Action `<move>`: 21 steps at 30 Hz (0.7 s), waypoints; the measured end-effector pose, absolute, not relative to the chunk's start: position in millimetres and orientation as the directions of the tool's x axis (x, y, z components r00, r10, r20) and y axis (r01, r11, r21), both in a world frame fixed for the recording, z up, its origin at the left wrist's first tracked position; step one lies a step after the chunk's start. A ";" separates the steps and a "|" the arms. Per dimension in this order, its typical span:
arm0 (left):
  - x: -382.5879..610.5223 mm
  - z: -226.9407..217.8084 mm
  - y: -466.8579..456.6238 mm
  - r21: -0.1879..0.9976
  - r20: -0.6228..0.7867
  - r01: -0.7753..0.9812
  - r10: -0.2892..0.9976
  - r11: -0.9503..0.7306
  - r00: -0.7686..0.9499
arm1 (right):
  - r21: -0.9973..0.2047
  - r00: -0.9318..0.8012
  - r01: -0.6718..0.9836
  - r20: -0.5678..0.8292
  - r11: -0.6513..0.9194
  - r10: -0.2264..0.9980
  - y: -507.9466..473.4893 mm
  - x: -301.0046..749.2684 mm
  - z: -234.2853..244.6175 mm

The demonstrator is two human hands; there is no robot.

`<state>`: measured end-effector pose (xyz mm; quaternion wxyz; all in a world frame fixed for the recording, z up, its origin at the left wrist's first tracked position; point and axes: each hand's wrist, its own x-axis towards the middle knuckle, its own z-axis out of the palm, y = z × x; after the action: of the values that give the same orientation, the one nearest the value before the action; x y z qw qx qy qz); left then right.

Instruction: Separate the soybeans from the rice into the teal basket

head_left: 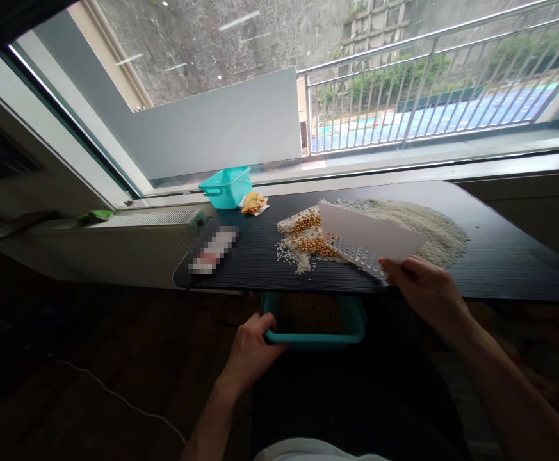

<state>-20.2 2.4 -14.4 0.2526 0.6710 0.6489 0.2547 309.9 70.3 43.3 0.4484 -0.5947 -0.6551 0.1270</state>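
Head view: the right hand, right of centre, has its grip closed on one corner of a white slotted scoop. The scoop is tilted, its slotted edge down on the desk against a patch of yellow beans. The beans lie mixed into the left end of a wide spread of rice, near the desk's front edge. Lower centre, the left hand grips the left end of a teal tray, held just under that front edge. The tray seems to hold beans, though the desk shades its contents.

The step in hand looks like raking beans out of the rice toward the edge above the tray. A pull that way would call for the slotted edge flat on the surface and the tray right beneath the lip, or beans could spill to the floor.

The desk is dark and wood-grained. At its far left corner stand a teal tub and, beside it, something yellow, perhaps a wrapper. A wide window fills the upper frame, with a metal railing outside. A pale cable crosses the dark floor at lower left.
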 end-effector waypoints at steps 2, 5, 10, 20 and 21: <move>-20.4 -14.6 2.2 0.670 0.014 0.741 0.999 -0.034 0.033 | -0.696 0.094 0.662 0.447 0.280 0.890 70.3 307.5 43.0; -20.7 -15.3 2.1 0.672 0.015 0.740 0.999 -0.038 0.038 | -0.692 0.071 0.655 0.456 0.303 0.887 70.5 303.3 42.8; -21.0 -16.8 2.3 0.673 0.041 0.738 0.998 -0.055 0.037 | -0.689 0.043 0.646 0.462 0.328 0.886 70.6 295.7 43.5; -22.2 -19.5 2.0 0.656 0.076 0.750 0.996 -0.088 0.051 | -0.703 0.002 0.635 0.417 0.321 0.909 67.0 281.4 51.0; -22.3 -20.0 2.0 0.655 0.078 0.750 0.996 -0.092 0.053 | -0.704 -0.001 0.633 0.414 0.321 0.910 66.9 280.2 51.6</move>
<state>-22.3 2.0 -20.0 0.2292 0.6885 0.6338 0.2678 280.2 66.9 51.6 0.4311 -0.5600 -0.6890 0.1608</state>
